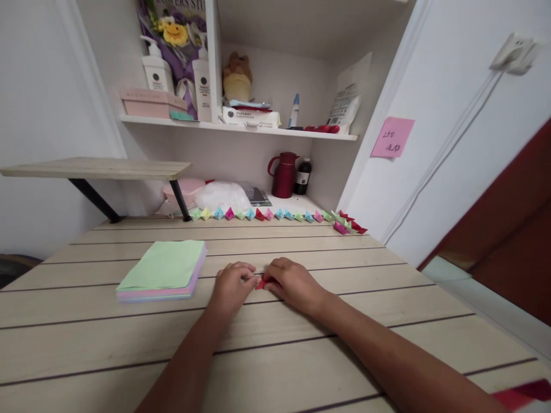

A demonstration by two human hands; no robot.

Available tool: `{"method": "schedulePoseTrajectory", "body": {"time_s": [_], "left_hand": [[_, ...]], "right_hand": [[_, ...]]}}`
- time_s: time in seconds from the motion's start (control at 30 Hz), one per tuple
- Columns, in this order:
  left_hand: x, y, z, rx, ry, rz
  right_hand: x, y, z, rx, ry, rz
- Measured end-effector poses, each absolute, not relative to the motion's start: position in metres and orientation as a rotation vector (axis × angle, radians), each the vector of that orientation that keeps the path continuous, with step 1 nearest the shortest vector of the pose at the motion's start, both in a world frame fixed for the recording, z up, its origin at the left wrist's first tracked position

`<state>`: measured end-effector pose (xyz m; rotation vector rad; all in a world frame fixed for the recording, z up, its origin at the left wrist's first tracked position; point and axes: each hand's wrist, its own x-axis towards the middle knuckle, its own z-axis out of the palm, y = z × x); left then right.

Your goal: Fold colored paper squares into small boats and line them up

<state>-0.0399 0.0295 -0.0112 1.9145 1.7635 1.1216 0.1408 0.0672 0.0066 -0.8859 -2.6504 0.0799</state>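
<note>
My left hand point(232, 285) and my right hand point(289, 282) rest side by side on the wooden table point(301, 355), fingers curled and pinched together on a small red piece of folded paper point(260, 283) that shows only as a sliver between them. A stack of coloured paper sheets point(166, 268), green on top and pink and blue below, lies just left of my left hand. Along the far edge of the table stands a row of several small folded paper boats point(275, 215) in many colours.
A raised wooden shelf point(99, 168) on black brackets juts over the table's far left. Behind it are a dark red jug point(284, 175), a dark bottle point(303, 176), a pink box and a white bag. A pink sticky note point(392, 137) hangs on the wall.
</note>
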Motion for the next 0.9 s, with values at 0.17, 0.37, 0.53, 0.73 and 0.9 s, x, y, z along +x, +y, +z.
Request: {"method": "schedulePoseTrajectory", "body": {"time_s": [0.17,0.37,0.53,0.73,0.9], "left_hand": [[-0.043,0.029,-0.009,1.823,1.699,1.217],[-0.043,0.026,-0.009,1.827,1.67,1.253],[-0.04,0.025,-0.008,1.881,1.647,1.237],[-0.038,0.034,-0.01,1.837,1.588,1.369],[-0.038,0.035,-0.008,1.72,1.561,1.418]], "right_hand": [[0.136,0.067,-0.006,-0.7,-2.678,-0.3],[0.133,0.07,-0.012,-0.673,-2.584,-0.341],[0.133,0.078,-0.013,-0.728,-2.454,-0.074],[0.132,0.081,-0.007,-0.836,-2.114,0.542],[0.136,0.078,0.0,-0.849,-1.976,0.924]]}}
